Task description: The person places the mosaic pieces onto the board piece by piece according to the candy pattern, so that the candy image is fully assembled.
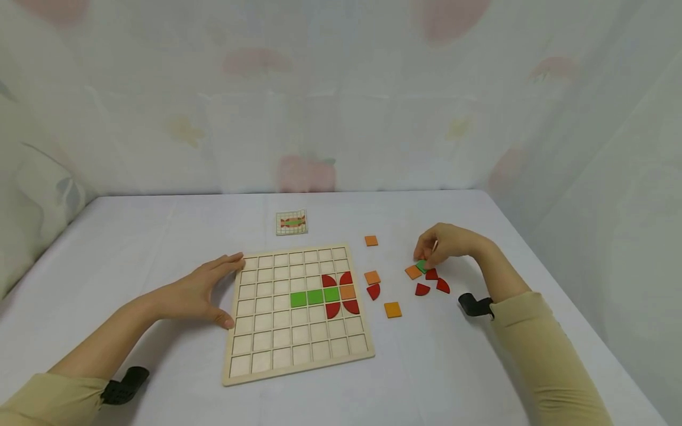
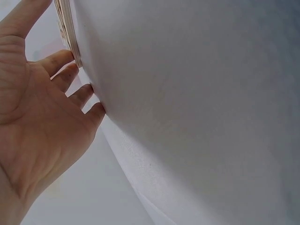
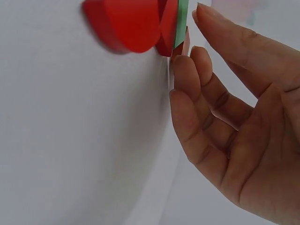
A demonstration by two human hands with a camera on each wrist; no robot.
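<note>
A wooden grid board (image 1: 266,349) lies on the white table. It holds three green squares (image 1: 314,297) in a row, an orange square (image 1: 347,291) and several red quarter rounds (image 1: 328,280) around that square. My left hand (image 1: 213,290) rests flat against the board's left edge (image 2: 68,28), fingers (image 2: 70,77) straight. My right hand (image 1: 434,254) is to the right of the board and pinches a green square tile (image 1: 421,266) between thumb and fingers. In the right wrist view the green tile (image 3: 182,18) stands edge-on beside red quarter rounds (image 3: 126,23).
Loose pieces lie right of the board: orange squares (image 1: 371,241) (image 1: 372,277) (image 1: 392,309) (image 1: 412,272) and red quarter rounds (image 1: 373,291) (image 1: 422,289) (image 1: 443,286). A small pattern card (image 1: 292,222) lies behind the board. Patterned curtain walls close in the table.
</note>
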